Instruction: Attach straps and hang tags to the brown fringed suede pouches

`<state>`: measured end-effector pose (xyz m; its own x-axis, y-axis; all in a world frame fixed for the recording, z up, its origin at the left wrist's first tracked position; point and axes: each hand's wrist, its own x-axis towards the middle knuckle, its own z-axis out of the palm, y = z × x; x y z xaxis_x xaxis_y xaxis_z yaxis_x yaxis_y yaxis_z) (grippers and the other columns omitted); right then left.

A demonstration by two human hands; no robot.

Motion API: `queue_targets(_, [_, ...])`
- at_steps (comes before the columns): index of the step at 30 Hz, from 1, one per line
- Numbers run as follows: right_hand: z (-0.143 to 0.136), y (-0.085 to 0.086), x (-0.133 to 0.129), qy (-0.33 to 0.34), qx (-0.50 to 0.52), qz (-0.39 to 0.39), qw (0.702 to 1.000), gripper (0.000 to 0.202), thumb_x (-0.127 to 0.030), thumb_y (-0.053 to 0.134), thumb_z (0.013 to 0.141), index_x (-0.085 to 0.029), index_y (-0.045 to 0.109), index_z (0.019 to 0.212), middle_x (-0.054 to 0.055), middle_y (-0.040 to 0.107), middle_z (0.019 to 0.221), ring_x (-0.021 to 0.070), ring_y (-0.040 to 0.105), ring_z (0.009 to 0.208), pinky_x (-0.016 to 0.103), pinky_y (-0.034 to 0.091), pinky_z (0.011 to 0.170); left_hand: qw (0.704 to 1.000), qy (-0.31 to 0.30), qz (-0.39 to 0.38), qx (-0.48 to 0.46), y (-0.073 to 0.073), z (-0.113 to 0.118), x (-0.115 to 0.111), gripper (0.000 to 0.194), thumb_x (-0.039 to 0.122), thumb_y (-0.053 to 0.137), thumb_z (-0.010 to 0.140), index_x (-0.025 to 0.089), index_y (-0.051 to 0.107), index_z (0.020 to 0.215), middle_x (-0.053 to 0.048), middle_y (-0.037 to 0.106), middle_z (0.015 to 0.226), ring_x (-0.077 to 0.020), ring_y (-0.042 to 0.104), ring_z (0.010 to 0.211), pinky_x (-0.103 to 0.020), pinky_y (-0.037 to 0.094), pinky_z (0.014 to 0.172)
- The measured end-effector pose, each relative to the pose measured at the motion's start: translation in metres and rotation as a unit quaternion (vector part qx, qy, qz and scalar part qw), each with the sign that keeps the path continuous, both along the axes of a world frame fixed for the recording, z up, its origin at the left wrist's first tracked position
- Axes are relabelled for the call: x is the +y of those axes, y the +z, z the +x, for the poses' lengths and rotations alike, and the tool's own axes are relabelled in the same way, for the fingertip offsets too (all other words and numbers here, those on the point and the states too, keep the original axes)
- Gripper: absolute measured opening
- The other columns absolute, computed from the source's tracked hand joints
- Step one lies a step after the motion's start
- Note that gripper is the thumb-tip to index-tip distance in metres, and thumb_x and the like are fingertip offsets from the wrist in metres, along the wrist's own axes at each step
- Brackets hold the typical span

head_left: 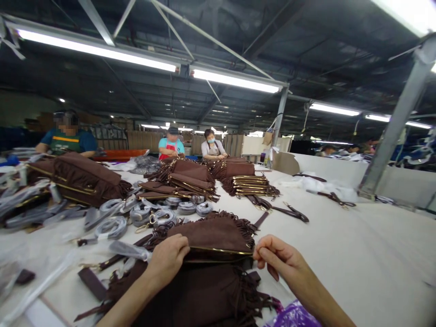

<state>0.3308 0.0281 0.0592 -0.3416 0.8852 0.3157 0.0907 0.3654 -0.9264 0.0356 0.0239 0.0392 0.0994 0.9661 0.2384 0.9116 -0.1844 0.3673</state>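
A brown fringed bag (pixel 211 234) with a gold zipper edge lies in front of me on top of more brown fringed pieces (pixel 204 290). My left hand (pixel 170 254) is closed on the bag's near edge, at the left end of the zipper. At the zipper's right end, my right hand (pixel 275 255) has thumb and fingertips pressed together beside the bag's corner. Whatever is between those fingertips is too small to make out.
Wrapped grey straps (pixel 111 227) in coils lie to the left. Stacked brown bags (pixel 85 177) stand beyond, with more at the centre (pixel 190 175). Dark straps (pixel 293 211) lie on the white table (pixel 340 254). Purple plastic (pixel 296 315) is near my right forearm. Several people work at the far side.
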Motion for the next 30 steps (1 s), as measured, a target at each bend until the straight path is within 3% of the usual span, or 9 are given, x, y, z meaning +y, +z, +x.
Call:
queue_targets(3, [-0.011, -0.008, -0.006, 0.024, -0.078, 0.033, 0.996, 0.031, -0.048, 0.056, 0.091, -0.019, 0.064, 0.084, 0.004, 0.065, 0.079, 0.0194, 0.058, 0.071, 0.028, 0.046, 0.062, 0.999, 0.005, 0.025, -0.038, 0.008, -0.003, -0.001, 0.023, 0.023, 0.041, 0.089, 0.021, 0.052, 0.069, -0.002, 0.060, 0.080, -0.0189, 0.057, 0.081, -0.028, 0.036, 0.072])
queue_targets(7, [-0.035, -0.016, -0.013, 0.068, -0.142, 0.110, 0.981, 0.019, -0.030, 0.047, 0.095, -0.023, 0.055, 0.080, 0.003, 0.067, 0.100, 0.0224, 0.059, 0.095, 0.033, 0.043, 0.085, 0.993, 0.013, 0.080, -0.081, 0.015, -0.005, -0.006, 0.024, 0.029, 0.036, 0.090, 0.022, 0.047, 0.070, -0.002, 0.057, 0.078, -0.0189, 0.054, 0.076, -0.028, 0.036, 0.071])
queue_targets(13, [-0.060, -0.022, -0.001, 0.086, -0.199, 0.138, 0.966, 0.017, -0.024, 0.042, 0.096, -0.024, 0.049, 0.080, 0.001, 0.062, 0.092, 0.0206, 0.056, 0.087, 0.029, 0.042, 0.079, 0.986, 0.058, 0.079, -0.134, 0.016, -0.018, -0.011, 0.025, 0.035, 0.032, 0.089, 0.023, 0.041, 0.069, 0.001, 0.051, 0.068, -0.0185, 0.048, 0.068, -0.029, 0.033, 0.066])
queue_targets(16, [-0.081, -0.016, 0.005, 0.131, -0.190, 0.136, 0.963, 0.017, -0.022, 0.041, 0.096, -0.023, 0.047, 0.080, 0.001, 0.061, 0.098, 0.0200, 0.054, 0.092, 0.029, 0.039, 0.083, 0.973, 0.074, 0.053, -0.210, 0.006, -0.026, -0.004, 0.025, 0.037, 0.035, 0.087, 0.023, 0.038, 0.067, 0.003, 0.045, 0.065, -0.0177, 0.044, 0.066, -0.028, 0.032, 0.066])
queue_targets(18, [-0.099, -0.014, 0.007, 0.161, -0.190, 0.126, 0.960, 0.017, -0.021, 0.040, 0.094, -0.023, 0.045, 0.078, 0.000, 0.058, 0.087, 0.0185, 0.053, 0.083, 0.028, 0.039, 0.077, 0.961, 0.089, 0.040, -0.260, -0.004, -0.031, 0.003, 0.025, 0.037, 0.037, 0.085, 0.023, 0.036, 0.064, 0.003, 0.043, 0.064, -0.0176, 0.043, 0.067, -0.028, 0.032, 0.066])
queue_targets(20, [-0.117, -0.015, 0.008, 0.183, -0.189, 0.104, 0.959, 0.017, -0.020, 0.041, 0.091, -0.022, 0.044, 0.075, -0.003, 0.053, 0.076, 0.0167, 0.049, 0.073, 0.027, 0.036, 0.069, 0.950, 0.108, 0.027, -0.293, -0.015, -0.035, 0.010, 0.025, 0.036, 0.037, 0.083, 0.023, 0.035, 0.062, 0.003, 0.043, 0.064, -0.0178, 0.044, 0.068, -0.028, 0.033, 0.065])
queue_targets(24, [-0.142, -0.024, 0.014, 0.213, -0.174, 0.056, 0.960, 0.015, -0.022, 0.046, 0.087, -0.021, 0.046, 0.072, -0.003, 0.051, 0.072, 0.0165, 0.049, 0.072, 0.027, 0.034, 0.066, 0.925, 0.135, -0.002, -0.355, -0.032, -0.044, 0.020, 0.023, 0.032, 0.037, 0.081, 0.023, 0.039, 0.060, 0.003, 0.043, 0.062, -0.0171, 0.044, 0.065, -0.027, 0.034, 0.061])
queue_targets(27, [-0.148, -0.029, 0.018, 0.265, -0.071, -0.077, 0.959, 0.022, -0.038, 0.055, 0.090, -0.021, 0.049, 0.078, 0.001, 0.061, 0.086, 0.0199, 0.058, 0.084, 0.029, 0.042, 0.074, 0.903, 0.136, -0.023, -0.406, -0.039, -0.048, 0.023, 0.022, 0.031, 0.039, 0.081, 0.022, 0.044, 0.062, 0.003, 0.045, 0.061, -0.0161, 0.045, 0.062, -0.025, 0.036, 0.059])
queue_targets(30, [-0.150, -0.033, 0.021, 0.308, 0.081, -0.211, 0.924, 0.034, -0.050, 0.064, 0.086, -0.021, 0.048, 0.083, 0.009, 0.065, 0.111, 0.0260, 0.060, 0.106, 0.034, 0.047, 0.083, 0.880, 0.135, -0.047, -0.452, -0.042, -0.050, 0.024, 0.021, 0.030, 0.043, 0.080, 0.020, 0.048, 0.062, 0.003, 0.047, 0.060, -0.0149, 0.045, 0.061, -0.024, 0.036, 0.057])
